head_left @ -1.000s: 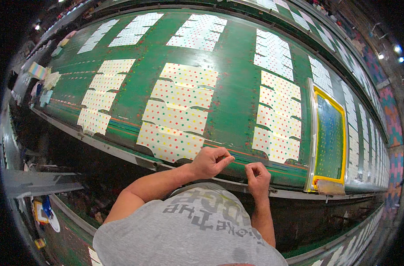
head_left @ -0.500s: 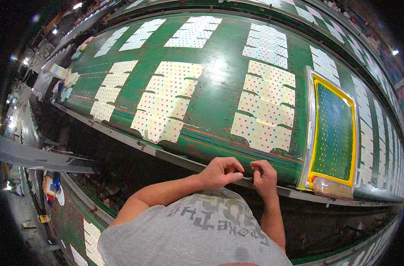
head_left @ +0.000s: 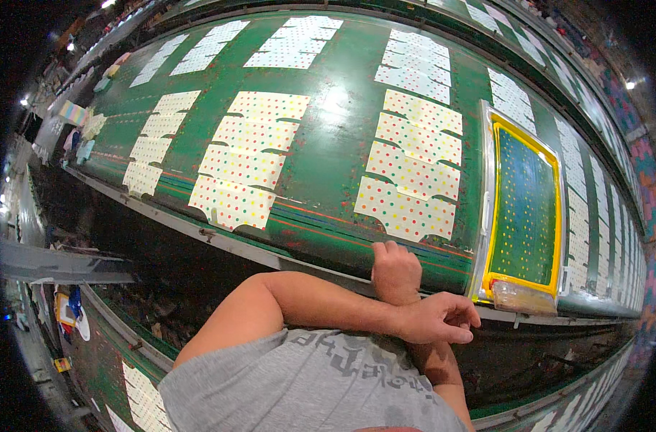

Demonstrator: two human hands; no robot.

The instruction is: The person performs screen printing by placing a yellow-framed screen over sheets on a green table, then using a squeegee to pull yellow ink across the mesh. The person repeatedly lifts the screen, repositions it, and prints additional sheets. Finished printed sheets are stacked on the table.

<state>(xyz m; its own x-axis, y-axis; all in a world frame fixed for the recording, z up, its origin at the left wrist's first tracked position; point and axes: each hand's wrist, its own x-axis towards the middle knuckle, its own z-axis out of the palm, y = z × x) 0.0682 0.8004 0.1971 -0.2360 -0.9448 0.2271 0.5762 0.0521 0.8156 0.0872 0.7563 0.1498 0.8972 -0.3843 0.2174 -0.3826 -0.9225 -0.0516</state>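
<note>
My forearms cross in front of my grey shirt, the left one lying over the right. My left hand (head_left: 437,319) reaches to the right, its fingers loosely bent and thumb apart, with nothing visible between them. Beyond it my right hand (head_left: 397,273) is up at the near edge of the long green table (head_left: 320,173), back of the hand showing and fingers folded; what they hold, if anything, is hidden. Just past the right hand lies a stack of cream dotted panels (head_left: 410,173). To the right rests a printing screen (head_left: 526,209) with a yellow inner border and metal frame.
More dotted panels lie in rows, such as one group (head_left: 245,158) left of centre and a whiter group (head_left: 414,65) behind. A metal rail (head_left: 270,257) edges the table. A brownish wrapped strip (head_left: 523,297) sits at the screen's near end. Another table (head_left: 112,360) stands lower left.
My hands were close together with bent fingers; now my left hand has swung right across my right forearm, and my right hand has moved left and slightly forward. The view has shifted slightly.
</note>
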